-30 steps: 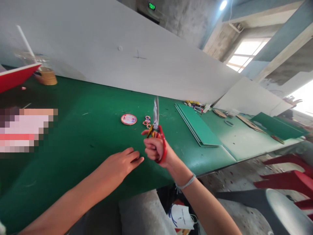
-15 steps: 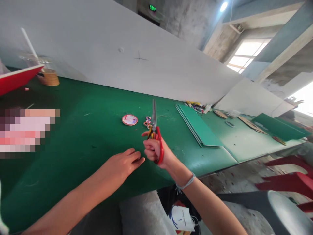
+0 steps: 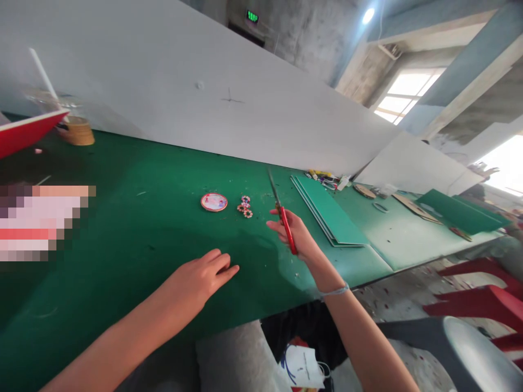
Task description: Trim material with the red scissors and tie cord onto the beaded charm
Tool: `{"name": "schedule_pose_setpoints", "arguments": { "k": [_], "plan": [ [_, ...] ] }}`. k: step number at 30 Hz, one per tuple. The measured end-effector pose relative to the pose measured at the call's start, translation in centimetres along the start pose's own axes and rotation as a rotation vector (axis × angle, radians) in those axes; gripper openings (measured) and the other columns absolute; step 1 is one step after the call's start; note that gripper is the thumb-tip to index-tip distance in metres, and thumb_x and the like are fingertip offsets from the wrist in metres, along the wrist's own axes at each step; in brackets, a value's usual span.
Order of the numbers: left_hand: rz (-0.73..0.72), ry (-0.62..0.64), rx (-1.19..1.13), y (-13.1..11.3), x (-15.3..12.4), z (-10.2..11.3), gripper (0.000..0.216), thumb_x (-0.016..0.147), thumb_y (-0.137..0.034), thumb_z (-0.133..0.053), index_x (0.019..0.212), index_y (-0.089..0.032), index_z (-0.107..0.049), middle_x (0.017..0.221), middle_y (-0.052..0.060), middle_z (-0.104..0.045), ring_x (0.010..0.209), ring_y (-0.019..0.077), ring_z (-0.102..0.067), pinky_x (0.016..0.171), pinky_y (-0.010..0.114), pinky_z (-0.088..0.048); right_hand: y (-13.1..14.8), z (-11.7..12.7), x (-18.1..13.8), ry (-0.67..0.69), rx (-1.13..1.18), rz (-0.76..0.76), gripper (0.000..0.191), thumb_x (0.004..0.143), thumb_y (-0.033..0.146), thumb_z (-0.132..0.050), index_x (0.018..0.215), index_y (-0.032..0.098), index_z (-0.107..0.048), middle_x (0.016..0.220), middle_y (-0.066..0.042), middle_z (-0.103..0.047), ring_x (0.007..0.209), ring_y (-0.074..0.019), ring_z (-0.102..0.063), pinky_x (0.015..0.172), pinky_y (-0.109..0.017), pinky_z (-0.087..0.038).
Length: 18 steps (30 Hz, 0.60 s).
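My right hand (image 3: 292, 231) is closed round the red handles of a pair of scissors (image 3: 283, 209), held above the green table with the blades pointing up and away from me. My left hand (image 3: 210, 275) rests over the table near its front, fingers loosely curled but apart, with nothing in it. Beyond the hands lie a small oval badge-like piece (image 3: 214, 202) with a red rim and, beside it, a cluster of small flower-like rings (image 3: 245, 207). Neither hand touches these two pieces.
Stacked green boards (image 3: 329, 212) lie right of my right hand, with a pile of tools (image 3: 327, 178) behind them. A red tray-like object (image 3: 30, 132) and a tan roll (image 3: 79, 130) sit far left. A white panel (image 3: 163, 81) borders the back; red chairs (image 3: 482, 305) stand at right.
My right hand has moved right with the scissors, which now tilt to the left and show edge-on. The flower-like rings have come into full view. My left hand has hardly moved.
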<state>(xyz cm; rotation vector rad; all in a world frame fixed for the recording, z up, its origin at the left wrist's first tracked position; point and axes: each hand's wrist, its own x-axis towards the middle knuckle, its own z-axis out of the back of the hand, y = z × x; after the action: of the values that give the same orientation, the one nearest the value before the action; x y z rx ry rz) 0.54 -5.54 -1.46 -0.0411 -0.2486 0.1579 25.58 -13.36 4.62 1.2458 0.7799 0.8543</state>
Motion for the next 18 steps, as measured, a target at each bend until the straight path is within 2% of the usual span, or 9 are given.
{"name": "schedule_pose_setpoints", "arguments": {
  "k": [2, 4, 6, 8, 10, 12, 15, 17, 18],
  "plan": [
    [0.033, -0.013, -0.017, -0.1, -0.1, 0.0, 0.075, 0.069, 0.01, -0.036, 0.132, -0.024, -0.056, 0.099, 0.006, -0.058, 0.095, 0.0191, -0.053, 0.067, 0.025, -0.048, -1.5, 2.3, 0.9, -0.13, -0.354, 0.024, 0.046, 0.066, 0.027, -0.077, 0.109, 0.018, -0.061, 0.065, 0.004, -0.06, 0.055, -0.0122, -0.055, 0.053, -0.024, -0.042],
    [0.065, -0.025, -0.033, -0.3, -0.2, 0.0, 0.076, 0.068, 0.011, -0.035, 0.13, -0.026, -0.058, 0.098, 0.005, -0.057, 0.092, 0.0178, -0.053, 0.067, 0.024, -0.048, -2.6, 3.9, 1.0, -0.158, -0.716, 0.037, 0.045, 0.073, 0.022, -0.071, 0.117, 0.016, -0.062, 0.086, -0.006, -0.07, 0.079, -0.0199, -0.065, 0.072, -0.03, -0.048],
    [0.082, -0.027, -0.047, -0.4, -0.2, 0.0, 0.076, 0.067, 0.011, -0.035, 0.129, -0.026, -0.059, 0.095, 0.004, -0.056, 0.088, 0.0169, -0.052, 0.066, 0.024, -0.047, -2.7, 4.5, 0.4, -0.1, -0.98, 0.058, 0.045, 0.082, 0.022, -0.061, 0.126, 0.015, -0.06, 0.1, -0.012, -0.072, 0.093, -0.0246, -0.067, 0.081, -0.034, -0.047],
    [0.087, -0.018, -0.053, -0.4, -0.2, 0.0, 0.08, 0.065, 0.012, -0.034, 0.13, -0.026, -0.059, 0.094, 0.004, -0.055, 0.086, 0.0165, -0.052, 0.065, 0.023, -0.047, -1.8, 4.1, -0.9, -0.038, -1.224, 0.117, 0.04, 0.089, 0.023, -0.054, 0.127, 0.013, -0.06, 0.102, -0.016, -0.071, 0.097, -0.0278, -0.066, 0.08, -0.036, -0.047],
    [0.092, -0.009, -0.061, -0.4, -0.2, 0.0, 0.083, 0.063, 0.013, -0.032, 0.132, -0.026, -0.058, 0.094, 0.004, -0.055, 0.086, 0.0163, -0.052, 0.066, 0.023, -0.048, -0.5, 2.7, -2.6, -0.062, -1.464, 0.224, 0.026, 0.09, 0.023, -0.054, 0.108, 0.01, -0.068, 0.096, -0.02, -0.069, 0.099, -0.0329, -0.062, 0.08, -0.04, -0.046],
    [0.095, -0.017, -0.077, -0.3, -0.2, 0.0, 0.084, 0.063, 0.013, -0.032, 0.132, -0.027, -0.057, 0.095, 0.004, -0.055, 0.086, 0.0164, -0.053, 0.068, 0.024, -0.049, 0.4, 0.7, -4.2, -0.054, -1.502, 0.369, 0.021, 0.089, 0.023, -0.058, 0.104, 0.012, -0.067, 0.095, -0.018, -0.067, 0.096, -0.0321, -0.06, 0.078, -0.041, -0.046],
    [0.115, -0.062, -0.108, -0.3, -0.3, 0.0, 0.08, 0.065, 0.011, -0.034, 0.128, -0.029, -0.06, 0.097, 0.005, -0.057, 0.09, 0.0169, -0.054, 0.071, 0.025, -0.051, -0.2, -2.3, -6.0, 0.142, -1.387, 0.583, 0.012, 0.088, 0.027, -0.063, 0.093, 0.017, -0.066, 0.093, -0.011, -0.065, 0.091, -0.0271, -0.059, 0.072, -0.036, -0.047],
    [0.134, -0.098, -0.149, -0.3, -0.3, 0.0, 0.078, 0.065, 0.012, -0.033, 0.125, -0.029, -0.063, 0.1, 0.005, -0.058, 0.094, 0.0167, -0.056, 0.076, 0.026, -0.053, -1.7, -3.7, -6.6, 0.192, -1.399, 0.685, 0.006, 0.088, 0.015, -0.059, 0.084, 0.016, -0.063, 0.087, -0.009, -0.062, 0.082, -0.0241, -0.057, 0.065, -0.035, -0.045],
    [0.148, -0.12, -0.178, -0.4, -0.3, 0.1, 0.077, 0.066, 0.012, -0.032, 0.124, -0.028, -0.063, 0.102, 0.005, -0.059, 0.097, 0.0163, -0.057, 0.08, 0.026, -0.053, -2.5, -4.1, -6.7, 0.195, -1.391, 0.727, 0.01, 0.088, 0.01, -0.057, 0.083, 0.016, -0.062, 0.085, -0.008, -0.061, 0.081, -0.023, -0.056, 0.065, -0.034, -0.045]
  ]
}}
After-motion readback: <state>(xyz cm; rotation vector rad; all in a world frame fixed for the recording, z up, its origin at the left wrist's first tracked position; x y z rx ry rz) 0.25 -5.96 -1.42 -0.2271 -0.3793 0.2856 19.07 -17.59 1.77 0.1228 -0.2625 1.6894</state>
